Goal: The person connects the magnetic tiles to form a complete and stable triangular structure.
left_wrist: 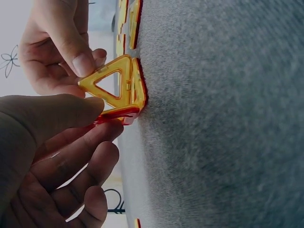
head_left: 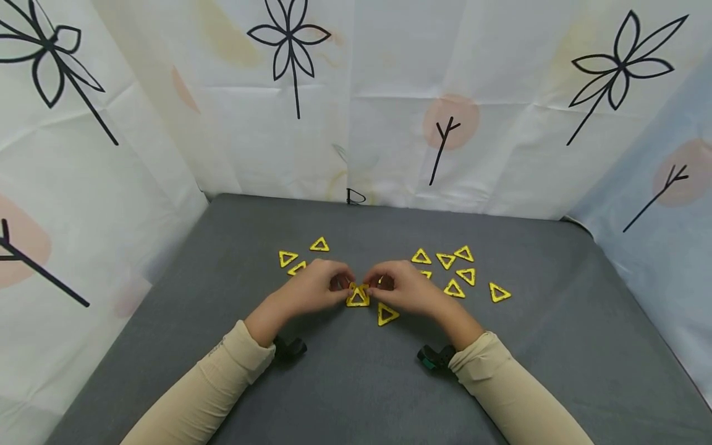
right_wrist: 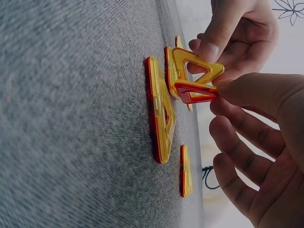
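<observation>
Between my hands stands a small structure of translucent yellow and red triangular magnetic tiles (head_left: 358,297), its upright pieces leaning together above the table. My left hand (head_left: 319,286) pinches one of its tiles (left_wrist: 118,114) between thumb and forefinger, the other fingers loosely bent. From the opposite side my right hand (head_left: 408,287) pinches another upright tile (right_wrist: 194,91) with thumb and index finger near its tip. Both thumbs come close together at the top of the structure. A loose triangular tile (head_left: 387,314) lies flat just in front of the right hand.
Several yellow triangles, such as one tile (head_left: 319,245), lie beyond the left hand. More, including a separate tile (head_left: 499,292), are scattered to the right. The grey cloth-covered table (head_left: 356,383) is bordered by white printed curtains (head_left: 384,142).
</observation>
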The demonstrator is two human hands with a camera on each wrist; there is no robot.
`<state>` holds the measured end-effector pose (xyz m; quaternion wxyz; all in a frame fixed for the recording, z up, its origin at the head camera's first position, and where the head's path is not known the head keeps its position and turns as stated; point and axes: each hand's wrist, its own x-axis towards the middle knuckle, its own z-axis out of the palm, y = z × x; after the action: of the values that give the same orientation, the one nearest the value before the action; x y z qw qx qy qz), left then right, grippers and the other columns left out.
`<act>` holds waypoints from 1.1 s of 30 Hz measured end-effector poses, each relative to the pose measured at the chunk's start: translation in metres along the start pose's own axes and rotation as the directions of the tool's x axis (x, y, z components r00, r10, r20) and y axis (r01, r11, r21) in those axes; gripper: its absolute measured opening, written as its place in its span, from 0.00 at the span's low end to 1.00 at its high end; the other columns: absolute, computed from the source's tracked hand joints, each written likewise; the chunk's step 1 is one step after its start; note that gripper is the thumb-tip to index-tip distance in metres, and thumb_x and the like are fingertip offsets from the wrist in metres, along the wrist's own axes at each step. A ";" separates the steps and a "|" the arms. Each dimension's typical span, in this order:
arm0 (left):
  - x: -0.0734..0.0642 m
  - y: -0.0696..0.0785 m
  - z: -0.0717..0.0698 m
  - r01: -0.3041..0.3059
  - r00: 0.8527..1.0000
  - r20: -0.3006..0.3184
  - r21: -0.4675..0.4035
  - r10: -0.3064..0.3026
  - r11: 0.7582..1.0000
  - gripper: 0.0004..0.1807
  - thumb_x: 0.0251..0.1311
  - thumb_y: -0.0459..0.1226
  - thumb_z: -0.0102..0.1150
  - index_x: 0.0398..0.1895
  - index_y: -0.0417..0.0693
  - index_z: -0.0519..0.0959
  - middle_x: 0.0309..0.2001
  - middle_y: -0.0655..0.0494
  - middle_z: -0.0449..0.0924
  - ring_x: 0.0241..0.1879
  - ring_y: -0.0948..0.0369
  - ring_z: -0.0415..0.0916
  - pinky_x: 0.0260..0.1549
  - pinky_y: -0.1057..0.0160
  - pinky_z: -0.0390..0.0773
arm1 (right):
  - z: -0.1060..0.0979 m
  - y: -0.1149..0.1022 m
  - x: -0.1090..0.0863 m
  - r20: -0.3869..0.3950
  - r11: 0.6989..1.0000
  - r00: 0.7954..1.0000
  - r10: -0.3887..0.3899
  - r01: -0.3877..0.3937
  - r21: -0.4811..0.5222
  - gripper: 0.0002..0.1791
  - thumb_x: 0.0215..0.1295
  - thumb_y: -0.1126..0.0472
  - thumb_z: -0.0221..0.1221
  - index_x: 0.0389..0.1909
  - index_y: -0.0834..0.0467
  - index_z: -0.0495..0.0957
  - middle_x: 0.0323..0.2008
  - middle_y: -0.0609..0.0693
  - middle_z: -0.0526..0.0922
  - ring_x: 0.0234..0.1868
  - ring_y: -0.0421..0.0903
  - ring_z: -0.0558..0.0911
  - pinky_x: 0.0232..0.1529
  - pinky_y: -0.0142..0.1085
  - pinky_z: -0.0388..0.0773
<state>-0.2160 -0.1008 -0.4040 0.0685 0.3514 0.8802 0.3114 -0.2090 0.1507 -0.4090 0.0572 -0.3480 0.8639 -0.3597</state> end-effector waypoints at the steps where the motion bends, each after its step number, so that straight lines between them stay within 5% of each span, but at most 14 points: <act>1: 0.000 0.000 0.001 0.007 1.000 0.007 -0.003 -0.007 1.000 0.11 0.69 0.35 0.70 0.52 0.43 0.87 0.40 0.57 0.89 0.36 0.68 0.84 0.39 0.65 0.84 | 0.001 0.000 0.000 0.002 1.000 1.000 -0.004 0.004 0.005 0.09 0.73 0.64 0.66 0.50 0.58 0.88 0.41 0.47 0.89 0.36 0.44 0.86 0.37 0.36 0.83; 33: 0.001 -0.002 0.005 0.007 0.998 0.069 -0.065 -0.003 0.998 0.09 0.71 0.36 0.67 0.51 0.49 0.89 0.39 0.61 0.89 0.35 0.69 0.83 0.37 0.66 0.83 | 0.004 -0.003 -0.001 -0.006 0.995 0.995 -0.101 0.101 -0.010 0.10 0.72 0.66 0.67 0.52 0.58 0.88 0.44 0.51 0.90 0.39 0.45 0.86 0.40 0.37 0.84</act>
<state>-0.2167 -0.0989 -0.4092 0.1110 0.3574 0.8676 0.3274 -0.2053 0.1473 -0.4102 0.0344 -0.3901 0.8472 -0.3589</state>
